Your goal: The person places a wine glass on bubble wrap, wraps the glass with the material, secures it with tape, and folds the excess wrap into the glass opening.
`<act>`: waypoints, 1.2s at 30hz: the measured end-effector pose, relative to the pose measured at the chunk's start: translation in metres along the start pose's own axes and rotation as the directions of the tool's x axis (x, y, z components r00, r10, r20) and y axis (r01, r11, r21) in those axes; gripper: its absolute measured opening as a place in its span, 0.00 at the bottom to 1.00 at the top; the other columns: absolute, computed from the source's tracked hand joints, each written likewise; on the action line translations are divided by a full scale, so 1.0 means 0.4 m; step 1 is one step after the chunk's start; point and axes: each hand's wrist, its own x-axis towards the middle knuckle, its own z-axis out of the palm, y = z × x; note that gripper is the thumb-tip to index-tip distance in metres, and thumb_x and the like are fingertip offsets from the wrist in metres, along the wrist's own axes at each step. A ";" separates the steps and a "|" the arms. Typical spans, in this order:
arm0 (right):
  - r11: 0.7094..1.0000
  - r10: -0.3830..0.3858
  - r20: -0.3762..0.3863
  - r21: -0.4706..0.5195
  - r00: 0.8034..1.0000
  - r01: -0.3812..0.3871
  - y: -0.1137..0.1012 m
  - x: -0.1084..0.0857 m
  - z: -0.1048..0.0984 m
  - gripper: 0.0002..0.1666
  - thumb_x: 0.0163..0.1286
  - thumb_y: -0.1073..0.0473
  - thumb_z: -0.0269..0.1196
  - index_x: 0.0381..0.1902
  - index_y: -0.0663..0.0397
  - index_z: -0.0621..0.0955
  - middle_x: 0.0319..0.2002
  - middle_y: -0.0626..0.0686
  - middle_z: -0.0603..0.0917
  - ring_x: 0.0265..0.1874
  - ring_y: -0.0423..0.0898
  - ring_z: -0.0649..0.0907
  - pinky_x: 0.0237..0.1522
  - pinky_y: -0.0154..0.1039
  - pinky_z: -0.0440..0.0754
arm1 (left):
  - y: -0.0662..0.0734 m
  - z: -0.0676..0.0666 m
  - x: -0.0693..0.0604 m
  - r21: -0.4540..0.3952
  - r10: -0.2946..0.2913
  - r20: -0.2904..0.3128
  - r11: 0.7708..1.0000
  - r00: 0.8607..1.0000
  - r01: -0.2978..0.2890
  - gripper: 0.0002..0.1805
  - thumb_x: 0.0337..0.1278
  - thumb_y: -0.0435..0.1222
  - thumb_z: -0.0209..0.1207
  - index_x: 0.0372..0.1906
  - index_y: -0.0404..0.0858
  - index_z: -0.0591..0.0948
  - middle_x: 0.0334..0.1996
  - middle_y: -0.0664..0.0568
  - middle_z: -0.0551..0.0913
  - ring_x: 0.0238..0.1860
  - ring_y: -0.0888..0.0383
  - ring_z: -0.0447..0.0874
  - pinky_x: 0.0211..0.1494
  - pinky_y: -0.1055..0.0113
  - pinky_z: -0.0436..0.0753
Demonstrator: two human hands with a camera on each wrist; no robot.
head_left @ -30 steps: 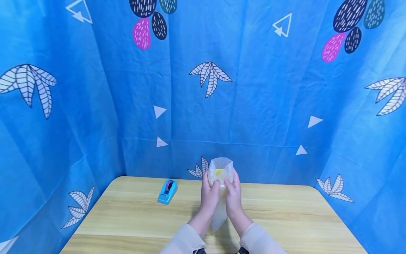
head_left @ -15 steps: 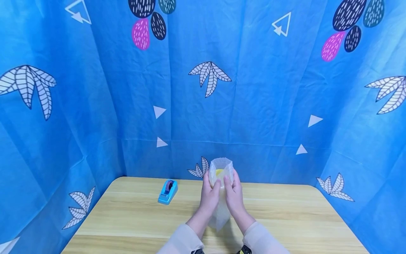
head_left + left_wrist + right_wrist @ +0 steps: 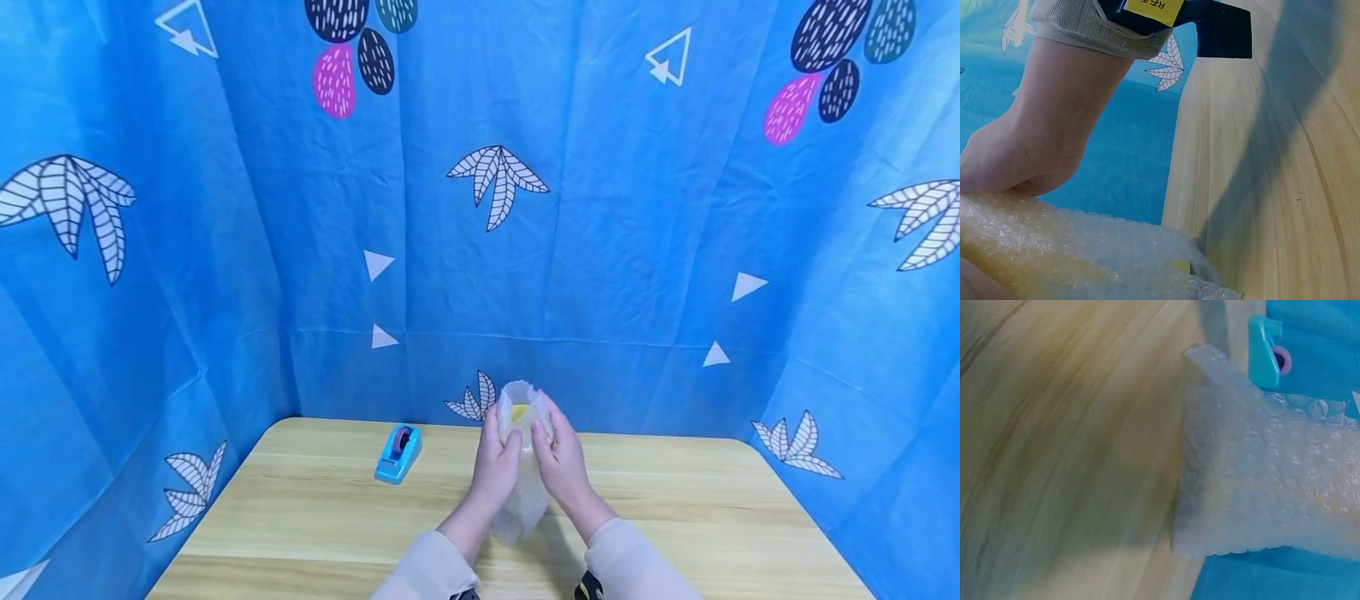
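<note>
In the head view a sheet of bubble wrap (image 3: 523, 500) is wrapped around a yellow thing (image 3: 519, 412), whose kind I cannot tell. My left hand (image 3: 493, 467) grips the roll's left side, and my right hand (image 3: 567, 467) holds its right side, both thumbs on the near face. The roll's upper end gapes, and its lower end hangs over the table. Up close in the left wrist view, yellow shows through the bubble wrap (image 3: 1085, 244), with the right hand (image 3: 1022, 153) above it. No hand appears in the right wrist view, only the wrap's loose end (image 3: 1266, 475).
A blue tape dispenser (image 3: 398, 455) with a pinkish roll stands on the wooden table (image 3: 322, 517), left of my hands. Patterned blue cloth (image 3: 480, 283) hangs behind the table and along both sides.
My right hand has shifted slightly right, and its fingers have moved on the wrap. The roll's upper rim sits a little lower and looks narrower. Its lower end has swung slightly.
</note>
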 end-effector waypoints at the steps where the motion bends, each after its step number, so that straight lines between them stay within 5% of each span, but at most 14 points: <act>1: 1.000 -0.008 -0.003 -0.012 1.000 0.008 0.000 -0.001 0.000 0.28 0.76 0.61 0.55 0.72 0.58 0.69 0.66 0.60 0.76 0.63 0.59 0.77 0.63 0.57 0.74 | 0.012 -0.001 -0.003 0.001 0.000 0.001 1.000 1.000 0.000 0.30 0.72 0.26 0.46 0.75 0.34 0.58 0.67 0.36 0.68 0.63 0.39 0.72 0.67 0.47 0.74; 5: 0.994 -0.077 -0.027 -0.074 0.997 0.074 0.007 -0.005 0.005 0.25 0.75 0.63 0.56 0.68 0.59 0.74 0.65 0.61 0.77 0.63 0.61 0.76 0.64 0.57 0.73 | 0.034 -0.002 -0.011 0.001 0.025 -0.001 1.000 1.000 -0.025 0.29 0.71 0.25 0.46 0.74 0.31 0.58 0.69 0.35 0.66 0.65 0.38 0.71 0.67 0.50 0.74; 10: 0.974 -0.187 -0.064 -0.138 0.980 0.177 0.018 -0.009 0.013 0.23 0.73 0.66 0.55 0.64 0.59 0.78 0.62 0.58 0.80 0.62 0.60 0.78 0.69 0.35 0.67 | -0.030 0.003 0.007 0.025 0.047 -0.009 0.999 0.999 -0.046 0.29 0.72 0.29 0.48 0.75 0.35 0.58 0.70 0.37 0.66 0.65 0.42 0.72 0.66 0.54 0.75; 13: 0.963 -0.235 -0.087 -0.158 0.968 0.220 0.025 -0.010 0.017 0.22 0.71 0.67 0.55 0.62 0.60 0.80 0.60 0.59 0.81 0.60 0.61 0.79 0.69 0.26 0.61 | -0.030 0.003 0.006 0.045 0.045 -0.009 0.998 0.999 -0.044 0.29 0.72 0.30 0.49 0.75 0.35 0.59 0.70 0.37 0.66 0.66 0.42 0.72 0.67 0.54 0.74; 36: 0.957 -0.272 -0.141 -0.147 0.952 0.252 0.040 -0.024 0.029 0.19 0.73 0.71 0.53 0.54 0.59 0.84 0.54 0.57 0.86 0.55 0.58 0.82 0.67 0.29 0.67 | -0.052 -0.012 -0.005 0.097 0.046 0.070 0.994 0.996 -0.052 0.29 0.78 0.39 0.46 0.76 0.34 0.57 0.73 0.36 0.61 0.72 0.39 0.62 0.74 0.45 0.62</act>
